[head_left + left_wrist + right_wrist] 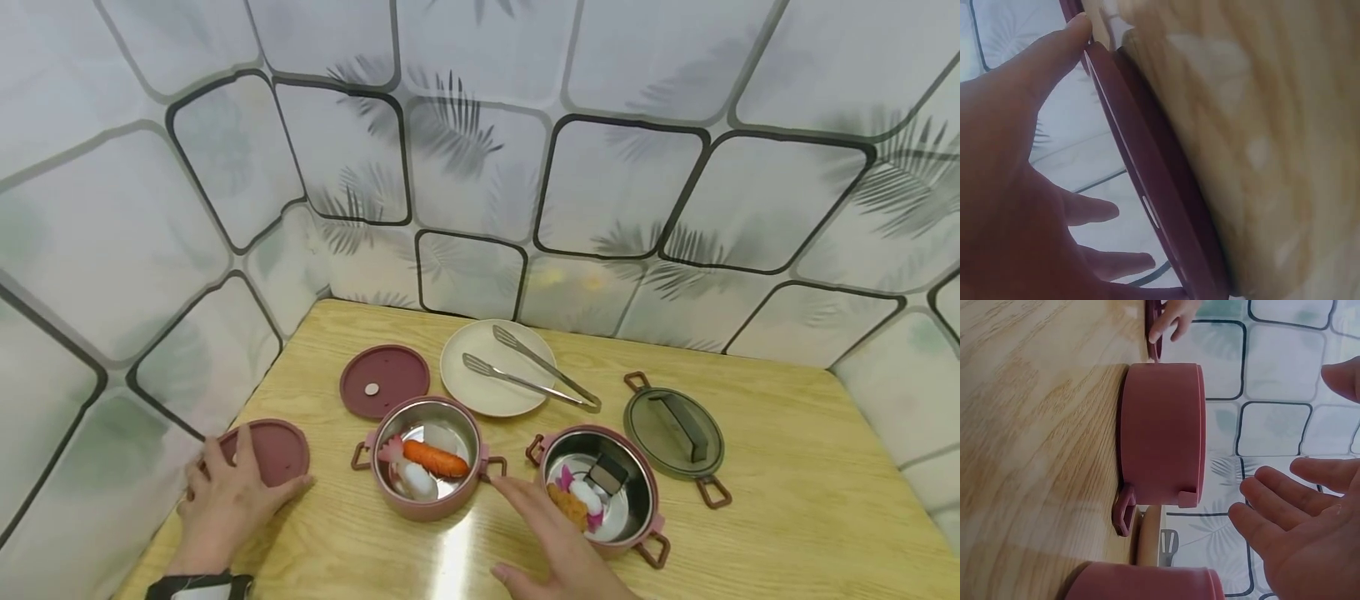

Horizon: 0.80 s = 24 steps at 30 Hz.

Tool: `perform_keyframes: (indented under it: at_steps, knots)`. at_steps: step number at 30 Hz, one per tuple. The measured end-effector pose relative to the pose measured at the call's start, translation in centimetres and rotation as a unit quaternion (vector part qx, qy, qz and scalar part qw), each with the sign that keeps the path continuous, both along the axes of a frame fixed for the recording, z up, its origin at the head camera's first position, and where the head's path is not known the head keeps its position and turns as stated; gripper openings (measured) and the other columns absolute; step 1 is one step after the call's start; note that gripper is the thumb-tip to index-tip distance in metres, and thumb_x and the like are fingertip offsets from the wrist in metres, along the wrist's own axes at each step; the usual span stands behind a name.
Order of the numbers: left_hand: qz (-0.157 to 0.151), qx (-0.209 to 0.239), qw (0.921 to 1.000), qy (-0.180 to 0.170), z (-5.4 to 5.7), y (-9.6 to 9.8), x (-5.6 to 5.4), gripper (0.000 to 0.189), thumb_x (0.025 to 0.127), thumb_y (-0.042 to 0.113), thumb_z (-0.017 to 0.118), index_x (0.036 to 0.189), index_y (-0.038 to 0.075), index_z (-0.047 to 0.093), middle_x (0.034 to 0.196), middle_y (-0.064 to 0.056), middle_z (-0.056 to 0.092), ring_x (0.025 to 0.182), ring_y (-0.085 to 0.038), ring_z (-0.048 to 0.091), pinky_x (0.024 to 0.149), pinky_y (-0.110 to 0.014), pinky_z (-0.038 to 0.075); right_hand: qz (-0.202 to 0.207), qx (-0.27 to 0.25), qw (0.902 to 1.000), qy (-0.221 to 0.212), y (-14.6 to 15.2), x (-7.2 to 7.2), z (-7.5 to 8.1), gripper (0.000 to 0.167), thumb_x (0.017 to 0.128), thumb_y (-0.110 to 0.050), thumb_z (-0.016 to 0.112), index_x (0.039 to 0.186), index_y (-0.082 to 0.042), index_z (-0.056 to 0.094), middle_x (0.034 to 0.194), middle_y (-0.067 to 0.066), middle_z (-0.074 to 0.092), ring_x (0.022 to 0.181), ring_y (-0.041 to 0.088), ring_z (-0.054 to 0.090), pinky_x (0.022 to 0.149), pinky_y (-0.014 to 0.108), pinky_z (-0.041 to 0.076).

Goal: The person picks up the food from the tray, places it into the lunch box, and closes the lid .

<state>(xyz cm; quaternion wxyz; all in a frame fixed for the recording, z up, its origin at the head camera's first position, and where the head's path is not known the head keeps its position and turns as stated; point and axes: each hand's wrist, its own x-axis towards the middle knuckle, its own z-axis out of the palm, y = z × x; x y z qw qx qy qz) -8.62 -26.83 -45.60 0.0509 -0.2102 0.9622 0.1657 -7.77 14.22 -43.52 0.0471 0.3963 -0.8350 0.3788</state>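
My left hand (228,500) spreads over a dark red round lid (281,450) at the table's left edge. In the left wrist view the thumb is at the lid's rim and the other fingers extend over its top. My right hand (558,542) is in front of two pink pots, fingers extended, holding nothing. One pot (431,504) contains an orange toy sausage (435,459) and a white-and-pink piece (416,481). The other pot (651,492) contains a dark block (607,473), a brown fried-looking piece (567,506) and a white-and-pink piece (587,497), partly behind my right hand.
Another dark red lid (393,379) lies behind the left pot. A cream plate (468,396) beside it bears metal tongs (525,379). A green-grey lid (656,429) with a handle is at the right. Patterned panels (480,183) stand behind the wooden table (810,500).
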Motion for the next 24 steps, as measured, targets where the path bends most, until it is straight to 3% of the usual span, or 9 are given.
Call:
perform_keyframes:
  at_steps: [5,14,20,24]
  knots:
    - [0.006,0.009,0.9997,-0.021,0.1,0.0,-0.4,0.148,0.062,0.087,0.065,0.156,-0.005,-0.003,0.143,-0.052,-0.004,0.121,-0.081,0.008,0.089,-0.086,0.024,0.003,-0.008,1.0,0.002,0.0,-0.1,-0.2,0.083,0.083,-0.02,0.078,0.153,-0.016,0.035,0.145,0.007,0.051,0.13,0.021,0.053,0.1,0.042,0.053]
    - [-0.013,-0.007,0.9998,-0.013,0.3,0.6,-0.2,0.142,0.065,0.09,0.058,0.156,-0.004,0.005,0.143,-0.05,0.007,0.115,-0.077,0.022,0.085,-0.084,0.029,0.01,-0.02,0.9996,-0.02,0.2,-0.1,-1.0,0.077,0.085,-0.017,0.076,0.152,-0.02,0.037,0.143,0.008,0.053,0.127,0.019,0.055,0.099,0.038,0.053]
    - [-0.041,0.006,0.9975,0.058,1.6,2.5,-0.6,0.131,0.07,0.085,0.06,0.159,0.004,0.006,0.151,-0.044,0.008,0.124,-0.072,0.022,0.086,-0.082,0.028,0.006,-0.02,0.9998,0.003,0.1,-0.2,-1.4,0.076,0.086,-0.019,0.076,0.152,-0.017,0.038,0.141,0.008,0.054,0.125,0.019,0.056,0.098,0.038,0.054]
    - [-0.088,0.021,0.9872,0.132,3.0,4.8,-1.1,0.124,0.072,0.077,0.068,0.159,0.007,0.014,0.153,-0.038,0.018,0.127,-0.065,0.028,0.089,-0.079,0.031,-0.001,-0.02,0.9997,0.013,0.0,-0.2,-1.6,0.077,0.084,-0.015,0.077,0.151,-0.015,0.039,0.139,0.009,0.055,0.124,0.02,0.057,0.097,0.038,0.054]
